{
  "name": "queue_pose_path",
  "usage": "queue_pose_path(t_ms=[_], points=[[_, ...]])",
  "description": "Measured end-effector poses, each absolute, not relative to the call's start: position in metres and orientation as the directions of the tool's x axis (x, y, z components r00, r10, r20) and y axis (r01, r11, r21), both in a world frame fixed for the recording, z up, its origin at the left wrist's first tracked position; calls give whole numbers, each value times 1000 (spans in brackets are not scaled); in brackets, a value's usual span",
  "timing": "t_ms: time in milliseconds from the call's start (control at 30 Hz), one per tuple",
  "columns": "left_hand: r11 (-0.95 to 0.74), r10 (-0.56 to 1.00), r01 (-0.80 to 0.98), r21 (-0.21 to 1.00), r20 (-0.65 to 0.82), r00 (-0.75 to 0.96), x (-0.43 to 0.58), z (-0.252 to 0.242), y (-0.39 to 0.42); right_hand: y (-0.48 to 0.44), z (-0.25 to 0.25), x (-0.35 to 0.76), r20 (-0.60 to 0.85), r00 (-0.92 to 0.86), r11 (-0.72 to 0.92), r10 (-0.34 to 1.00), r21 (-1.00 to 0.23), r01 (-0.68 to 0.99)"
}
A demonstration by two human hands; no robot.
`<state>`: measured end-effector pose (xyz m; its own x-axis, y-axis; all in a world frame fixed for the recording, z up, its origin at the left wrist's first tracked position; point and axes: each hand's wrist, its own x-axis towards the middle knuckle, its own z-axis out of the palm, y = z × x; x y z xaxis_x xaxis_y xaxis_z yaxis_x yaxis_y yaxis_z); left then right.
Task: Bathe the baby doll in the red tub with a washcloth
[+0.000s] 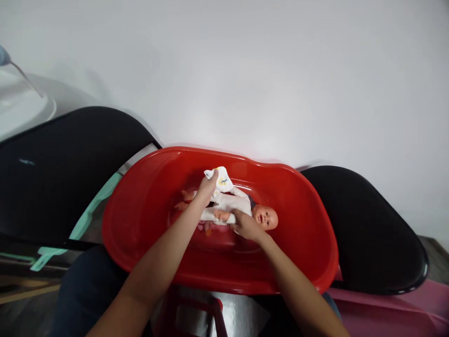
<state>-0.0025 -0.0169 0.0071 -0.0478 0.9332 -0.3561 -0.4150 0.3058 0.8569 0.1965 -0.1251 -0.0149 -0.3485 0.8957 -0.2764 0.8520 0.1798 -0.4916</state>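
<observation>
Fingers of the left hand [207,186], near the centre of the frame, are closed on a white cloth [223,180] printed with small yellow and dark motifs; one corner juts out to the left of the grip, and the rest spreads to its right. Fingers of the right hand [247,225], just right of and below centre, are curled around the near sleeved arm of a baby doll [233,203], the doll's small hand showing beyond them; their tips are partly hidden. The doll lies face up inside a red baby bathtub [294,262], its head toward the right of the frame and its bare feet toward the left. It wears a white outfit with a dark collar. Beneath its near side, a pink patterned item shows in part; its kind cannot be told. At left and right of the tub stand a black rounded surface [70,173] and a second black panel [365,229]. Mint-green strips [87,213] show at lower left, part of a red stool [196,306] at bottom centre, and a pink surface [389,311] at lower right. A pale wall [266,79] fills the upper frame
</observation>
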Motion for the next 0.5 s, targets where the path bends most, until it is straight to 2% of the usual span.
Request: queue_pose_path(t_ms=[100,200,400,500], points=[[295,933,-514,805,-358,-26,-9,16,-13,-112,-7,201,-255,-179,4,950,-566,824],[340,925,-522,783,-378,35,-12,21,-13,-105,-13,196,-304,-65,-126,950,-565,815],[306,941,-575,759,-331,64,-12,9,-15,-105,-23,195,-339,50,-262,940,-616,743],[326,939,-530,783,-335,81,-13,-1,-11,-106,-18,198,-350,95,-317,932,-660,681]])
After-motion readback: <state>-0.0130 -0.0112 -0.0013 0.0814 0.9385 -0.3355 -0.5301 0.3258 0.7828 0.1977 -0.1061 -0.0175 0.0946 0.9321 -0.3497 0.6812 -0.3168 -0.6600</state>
